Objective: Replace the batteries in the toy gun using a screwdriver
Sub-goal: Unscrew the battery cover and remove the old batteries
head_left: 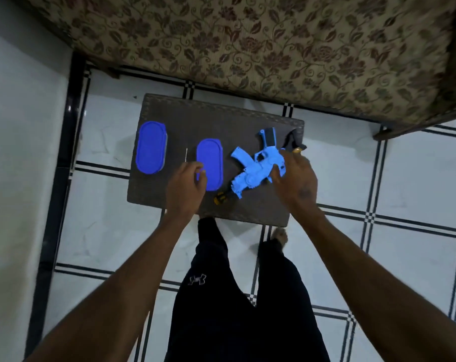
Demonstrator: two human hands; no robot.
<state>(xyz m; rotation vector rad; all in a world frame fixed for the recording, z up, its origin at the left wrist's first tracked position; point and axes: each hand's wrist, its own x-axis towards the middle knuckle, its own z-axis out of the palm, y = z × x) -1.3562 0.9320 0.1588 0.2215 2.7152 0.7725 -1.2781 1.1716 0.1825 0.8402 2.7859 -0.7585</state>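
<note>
early stage: gun (258,165) flat on the table (169,111), my right hand (296,178) spread loosely over it, left hand (186,185) half-curled, empty; screwdriver (220,197) untouched, batteries not seen

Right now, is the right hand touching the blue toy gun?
Touching. The head view shows the right hand lying over the rear of the toy gun, its fingers pressed onto the blue body with no gap visible.
</note>
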